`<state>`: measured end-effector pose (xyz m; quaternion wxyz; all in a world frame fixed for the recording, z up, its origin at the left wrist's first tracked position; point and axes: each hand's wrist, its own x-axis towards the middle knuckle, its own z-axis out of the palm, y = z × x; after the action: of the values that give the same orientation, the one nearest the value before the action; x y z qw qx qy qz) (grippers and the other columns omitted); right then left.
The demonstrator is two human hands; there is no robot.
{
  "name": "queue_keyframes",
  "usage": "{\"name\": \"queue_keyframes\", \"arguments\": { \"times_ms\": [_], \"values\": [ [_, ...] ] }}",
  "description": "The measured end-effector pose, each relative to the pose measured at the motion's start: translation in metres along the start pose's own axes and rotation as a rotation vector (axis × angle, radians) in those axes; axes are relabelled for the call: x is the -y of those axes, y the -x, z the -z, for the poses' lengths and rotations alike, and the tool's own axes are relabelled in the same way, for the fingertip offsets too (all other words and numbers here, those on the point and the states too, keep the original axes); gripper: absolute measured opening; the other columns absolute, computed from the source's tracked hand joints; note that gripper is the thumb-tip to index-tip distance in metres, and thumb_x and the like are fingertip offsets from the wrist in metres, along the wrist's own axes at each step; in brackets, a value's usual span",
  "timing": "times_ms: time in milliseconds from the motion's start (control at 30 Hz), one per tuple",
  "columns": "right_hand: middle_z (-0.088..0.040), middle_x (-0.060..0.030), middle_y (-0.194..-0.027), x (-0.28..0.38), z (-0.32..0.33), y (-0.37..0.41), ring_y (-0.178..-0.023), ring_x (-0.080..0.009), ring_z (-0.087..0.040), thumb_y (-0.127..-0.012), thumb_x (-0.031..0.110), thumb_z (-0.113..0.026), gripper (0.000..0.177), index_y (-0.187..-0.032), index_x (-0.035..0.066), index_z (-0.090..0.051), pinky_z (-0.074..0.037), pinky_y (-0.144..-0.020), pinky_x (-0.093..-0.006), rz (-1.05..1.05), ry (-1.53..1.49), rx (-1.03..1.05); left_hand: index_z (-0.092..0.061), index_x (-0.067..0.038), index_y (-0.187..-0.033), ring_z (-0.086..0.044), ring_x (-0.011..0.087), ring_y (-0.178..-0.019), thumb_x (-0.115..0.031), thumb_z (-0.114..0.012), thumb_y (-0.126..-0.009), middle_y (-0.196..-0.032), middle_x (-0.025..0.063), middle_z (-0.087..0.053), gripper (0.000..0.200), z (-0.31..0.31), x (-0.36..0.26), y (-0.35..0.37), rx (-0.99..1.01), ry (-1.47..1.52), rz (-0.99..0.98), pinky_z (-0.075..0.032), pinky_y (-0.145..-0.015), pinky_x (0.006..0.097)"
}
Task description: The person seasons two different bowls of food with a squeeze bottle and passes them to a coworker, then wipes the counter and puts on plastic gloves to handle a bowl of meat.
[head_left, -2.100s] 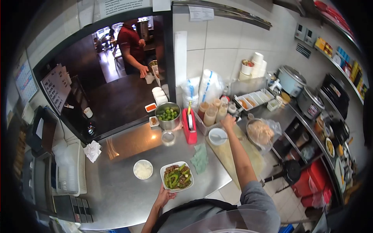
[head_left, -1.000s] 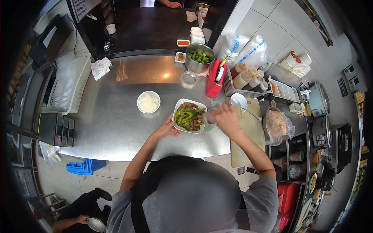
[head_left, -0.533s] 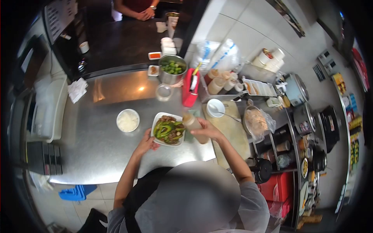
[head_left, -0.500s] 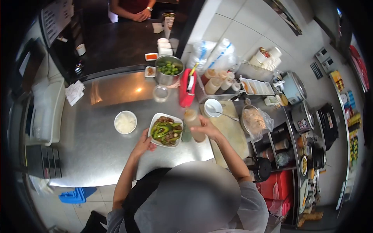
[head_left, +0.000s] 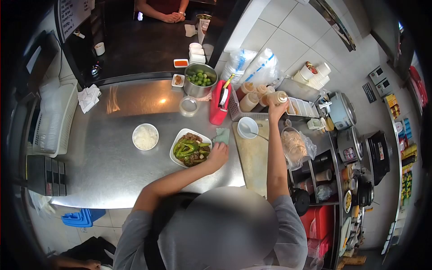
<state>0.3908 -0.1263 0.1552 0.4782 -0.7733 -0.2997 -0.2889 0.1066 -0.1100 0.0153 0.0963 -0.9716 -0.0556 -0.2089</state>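
Observation:
My right hand is wrapped round a squeeze bottle with a pale sauce, at the basket of sauce bottles. My left hand is just right of a white square bowl, its fingers closed at the lower edge of a light green cloth. Strips of green pepper and browned meat fill that bowl. Left of it stands a round bowl of white rice.
A red tape dispenser, a metal pot of green limes and a clear round container line the counter's back. On the cutting board sits a white bowl with a spoon. Another person's hands rest beyond the counter.
The squeeze bottle has moved in my right hand from beside the square bowl up to the bottle basket. My left hand has crossed from the bowl's left side to the cloth.

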Motion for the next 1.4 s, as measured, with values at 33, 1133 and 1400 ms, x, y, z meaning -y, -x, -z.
{"name": "queue_keyframes", "arguments": {
  "times_ms": [33,1133,1400],
  "values": [
    [-0.044,-0.0236,-0.112,-0.012,-0.007,0.0,-0.106,-0.034,-0.046,-0.063,0.02,-0.076,0.073,-0.122,0.0,-0.037,-0.035,-0.092,-0.0396,-0.019,-0.05,-0.018,-0.066,-0.007,-0.079,-0.047,0.0195,-0.09,-0.015,-0.053,-0.07,-0.081,0.0039,-0.059,0.018,-0.007,-0.005,-0.004,0.022,-0.055,0.011,-0.035,-0.073,0.0353],
    [-0.065,-0.0004,-0.071,0.075,-0.08,0.186,-0.065,-0.006,-0.056,-0.073,0.006,-0.069,0.007,-0.078,0.001,-0.067,-0.046,-0.059,-0.0228,-0.296,-0.574,1.344,-0.066,-0.007,-0.082,-0.061,0.0338,-0.082,-0.017,-0.061,-0.077,-0.087,0.0183,-0.063,0.012,0.018,0.167,0.036,0.304,0.502,0.646,-0.049,-0.072,0.0422],
    [-0.064,-0.0105,-0.074,0.107,-0.071,0.193,-0.07,-0.0175,-0.062,-0.065,0.004,-0.07,0.016,-0.08,0.002,-0.064,-0.047,-0.066,-0.0291,0.26,-0.203,1.205,-0.066,-0.006,-0.081,-0.061,0.0348,-0.083,-0.015,-0.061,-0.077,-0.084,0.0184,-0.063,0.011,0.025,0.164,0.04,0.262,0.493,0.661,-0.049,-0.072,0.0427]
  ]
}}
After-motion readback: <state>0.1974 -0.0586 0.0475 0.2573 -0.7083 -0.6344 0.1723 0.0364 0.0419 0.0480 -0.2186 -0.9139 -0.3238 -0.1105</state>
